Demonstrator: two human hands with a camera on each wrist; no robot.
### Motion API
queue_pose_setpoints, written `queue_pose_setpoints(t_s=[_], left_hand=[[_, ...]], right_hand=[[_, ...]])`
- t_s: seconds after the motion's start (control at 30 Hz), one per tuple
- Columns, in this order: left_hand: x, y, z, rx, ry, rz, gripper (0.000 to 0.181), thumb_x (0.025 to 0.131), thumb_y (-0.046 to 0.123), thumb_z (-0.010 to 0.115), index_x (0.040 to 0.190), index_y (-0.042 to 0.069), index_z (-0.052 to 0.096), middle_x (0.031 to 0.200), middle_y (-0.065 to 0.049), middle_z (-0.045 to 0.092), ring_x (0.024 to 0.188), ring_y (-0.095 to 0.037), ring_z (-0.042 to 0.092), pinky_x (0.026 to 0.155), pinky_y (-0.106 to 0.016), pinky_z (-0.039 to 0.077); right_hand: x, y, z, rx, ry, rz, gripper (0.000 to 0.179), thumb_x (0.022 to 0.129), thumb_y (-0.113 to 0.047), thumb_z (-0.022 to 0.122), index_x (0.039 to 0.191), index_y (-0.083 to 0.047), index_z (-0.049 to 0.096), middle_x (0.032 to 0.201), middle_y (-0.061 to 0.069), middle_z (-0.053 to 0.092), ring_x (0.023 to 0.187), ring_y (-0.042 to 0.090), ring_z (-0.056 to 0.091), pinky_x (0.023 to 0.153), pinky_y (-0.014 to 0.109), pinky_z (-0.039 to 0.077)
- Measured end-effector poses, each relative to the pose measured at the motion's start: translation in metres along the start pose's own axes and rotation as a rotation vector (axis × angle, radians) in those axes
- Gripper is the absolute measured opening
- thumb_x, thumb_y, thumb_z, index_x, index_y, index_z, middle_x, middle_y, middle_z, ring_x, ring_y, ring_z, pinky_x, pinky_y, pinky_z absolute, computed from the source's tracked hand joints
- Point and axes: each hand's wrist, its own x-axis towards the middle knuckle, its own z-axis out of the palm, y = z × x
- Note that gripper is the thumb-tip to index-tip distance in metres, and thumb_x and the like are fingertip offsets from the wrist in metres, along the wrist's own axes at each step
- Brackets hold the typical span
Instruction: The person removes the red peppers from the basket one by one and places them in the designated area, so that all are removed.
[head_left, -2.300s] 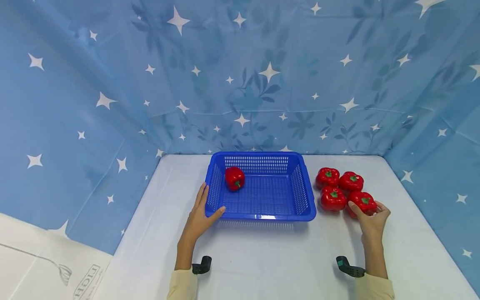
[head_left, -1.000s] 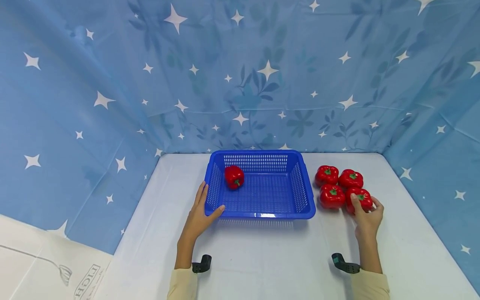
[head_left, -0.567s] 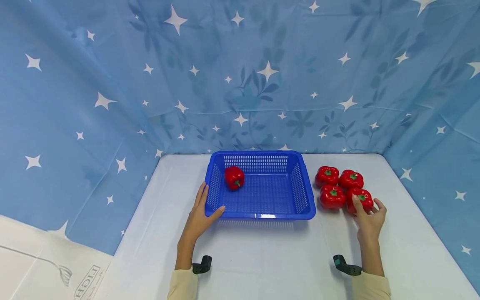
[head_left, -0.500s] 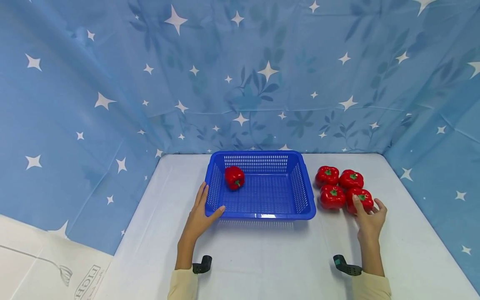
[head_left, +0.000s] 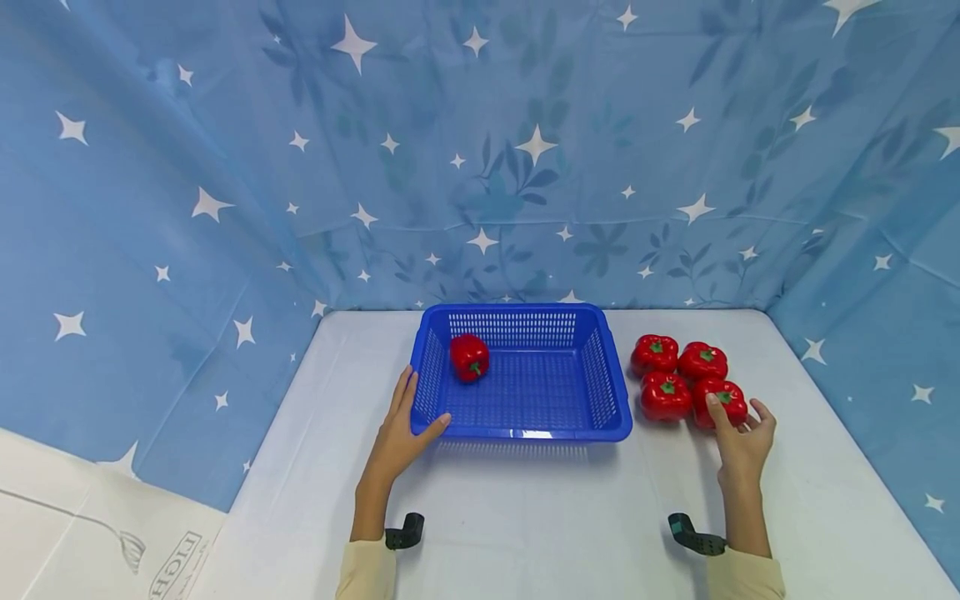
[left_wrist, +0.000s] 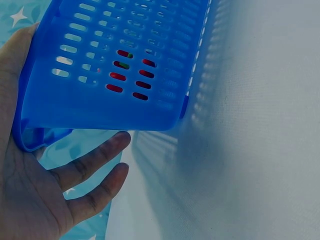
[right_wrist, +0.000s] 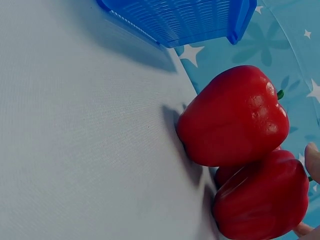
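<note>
A blue plastic basket [head_left: 517,432] stands mid-table with one red bell pepper [head_left: 469,358] in its back left part. My left hand [head_left: 398,437] rests at its front left corner, thumb along the front rim and extended fingers along the left side. In the left wrist view two fingers [left_wrist: 89,159] stand free of the basket wall. My right hand [head_left: 742,446] is around the front right red bell pepper [head_left: 726,410] of a cluster, thumb over its top and index finger spread away. The right wrist view shows only parts of that hand beside the pepper [right_wrist: 265,200].
The rest of the cluster, a front left pepper [head_left: 665,398], a back left pepper [head_left: 655,355] and a back right pepper [head_left: 702,361], sits close to the basket's right side. A blue starry curtain [head_left: 525,167] encloses the white table [head_left: 540,508] behind and at both sides.
Over two seconds ago my right hand gripped the front right pepper farther right; it has shifted left against the others. The index finger has since spread off it. My left hand stays put.
</note>
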Motion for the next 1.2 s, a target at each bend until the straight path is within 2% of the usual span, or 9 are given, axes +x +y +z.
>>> queue_pose_setpoints(t_s=[0.33,0.57,0.73,0.87,1.07,1.2], left_hand=[[-0.002,0.001,-0.001,-0.004,-0.008,-0.014,0.099,0.083,0.066,0.062,0.158,0.029,0.009,0.163,0.020,-0.002,0.151,-0.035,0.019,0.110,-0.067,0.030],[-0.002,-0.001,-0.001,-0.001,-0.007,-0.008,0.099,0.084,0.063,0.063,0.158,0.026,0.010,0.166,0.012,0.000,0.150,-0.038,0.019,0.107,-0.067,0.032],[-0.002,-0.002,-0.001,-0.006,-0.008,-0.012,0.099,0.083,0.063,0.063,0.158,0.027,0.010,0.165,0.015,-0.001,0.150,-0.037,0.019,0.108,-0.067,0.031],[-0.002,-0.003,-0.002,-0.011,-0.008,-0.011,0.099,0.083,0.064,0.063,0.158,0.027,0.011,0.164,0.016,-0.001,0.150,-0.038,0.019,0.108,-0.067,0.032],[0.002,-0.002,-0.002,-0.002,-0.004,-0.004,0.099,0.083,0.065,0.062,0.158,0.027,0.011,0.164,0.016,-0.002,0.149,-0.039,0.020,0.105,-0.067,0.034],[0.002,-0.002,-0.003,-0.001,-0.007,-0.012,0.101,0.082,0.066,0.062,0.158,0.028,0.009,0.165,0.015,-0.002,0.149,-0.039,0.020,0.104,-0.067,0.034]], right_hand=[[-0.003,-0.005,-0.001,-0.021,0.043,-0.036,0.091,0.083,-0.059,0.066,0.154,-0.032,0.016,0.163,0.006,0.015,0.152,0.024,0.012,0.118,0.046,0.029],[-0.008,-0.016,0.000,-0.052,0.086,-0.069,0.087,0.085,-0.059,0.064,0.154,-0.034,0.018,0.163,0.005,0.012,0.151,0.022,0.011,0.119,0.048,0.029],[-0.014,-0.029,0.003,-0.055,0.103,-0.109,0.083,0.086,-0.057,0.065,0.153,-0.037,0.019,0.163,0.002,0.012,0.151,0.021,0.011,0.118,0.048,0.030],[-0.020,-0.047,0.011,-0.032,0.111,-0.176,0.080,0.086,-0.053,0.067,0.151,-0.038,0.022,0.161,-0.001,0.015,0.150,0.016,0.013,0.118,0.047,0.031],[-0.027,-0.073,0.026,-0.054,0.154,-0.346,0.077,0.085,-0.049,0.070,0.148,-0.037,0.028,0.157,-0.003,0.020,0.146,0.010,0.016,0.119,0.044,0.031],[-0.030,-0.083,0.035,-0.061,0.155,-0.400,0.077,0.085,-0.046,0.071,0.148,-0.036,0.029,0.157,-0.003,0.022,0.146,0.009,0.016,0.120,0.044,0.030]])
